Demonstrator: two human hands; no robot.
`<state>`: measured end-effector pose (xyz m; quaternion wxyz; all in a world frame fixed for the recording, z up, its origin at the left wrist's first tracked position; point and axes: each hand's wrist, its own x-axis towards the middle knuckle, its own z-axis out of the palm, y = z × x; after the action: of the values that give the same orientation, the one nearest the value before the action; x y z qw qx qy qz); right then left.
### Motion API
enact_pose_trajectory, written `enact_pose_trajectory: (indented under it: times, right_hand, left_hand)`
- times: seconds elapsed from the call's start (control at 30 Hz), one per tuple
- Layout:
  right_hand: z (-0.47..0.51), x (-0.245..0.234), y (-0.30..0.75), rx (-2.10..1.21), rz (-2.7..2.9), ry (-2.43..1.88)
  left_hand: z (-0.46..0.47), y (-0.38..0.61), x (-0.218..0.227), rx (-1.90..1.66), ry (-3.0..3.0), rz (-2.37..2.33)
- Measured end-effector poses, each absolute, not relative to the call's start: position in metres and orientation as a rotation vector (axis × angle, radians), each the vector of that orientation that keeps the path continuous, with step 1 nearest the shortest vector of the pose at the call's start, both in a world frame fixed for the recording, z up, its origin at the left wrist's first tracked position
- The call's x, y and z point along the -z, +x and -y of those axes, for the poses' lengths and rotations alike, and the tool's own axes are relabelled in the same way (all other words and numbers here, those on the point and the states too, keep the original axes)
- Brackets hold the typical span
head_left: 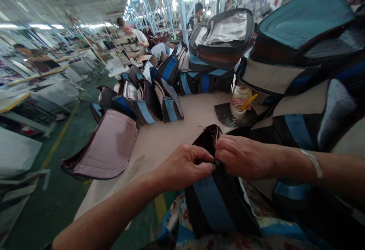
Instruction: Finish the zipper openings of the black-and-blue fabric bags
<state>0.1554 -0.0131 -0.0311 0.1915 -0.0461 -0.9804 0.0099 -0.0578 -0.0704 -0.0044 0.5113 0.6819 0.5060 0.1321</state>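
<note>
My left hand (pixel 184 166) and my right hand (pixel 242 156) meet at the near table edge, both pinched on the top edge of a black bag with a blue stripe (pixel 212 200). The bag stands against my lap, its dark brown opening (pixel 208 137) just beyond my fingers. A silver bracelet (pixel 313 162) circles my right wrist. What my fingertips pinch between them is too small to make out.
The beige table (pixel 171 136) carries rows of similar black-and-blue bags (pixel 159 101) at the back and a tall stack (pixel 299 71) at right. A jar with a yellow stick (pixel 241 99) sits on a dark pad. A pink panel (pixel 108 143) overhangs the left edge. Other people work in the background.
</note>
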Motion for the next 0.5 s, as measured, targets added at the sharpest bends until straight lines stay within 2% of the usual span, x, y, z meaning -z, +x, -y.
enact_pose_trajectory:
  times: [0.2,0.5]
  right_hand:
    - [0.0197,0.0305,0.1624,0.186,2.747,0.035]
    - [0.0206,0.0311,0.1627,0.296,2.739,0.111]
  left_hand:
    - [0.0712,-0.0512,0.0037,-0.350,1.667,-1.331]
    - [0.0676,-0.0542,0.0113,-0.324,1.463,-1.295]
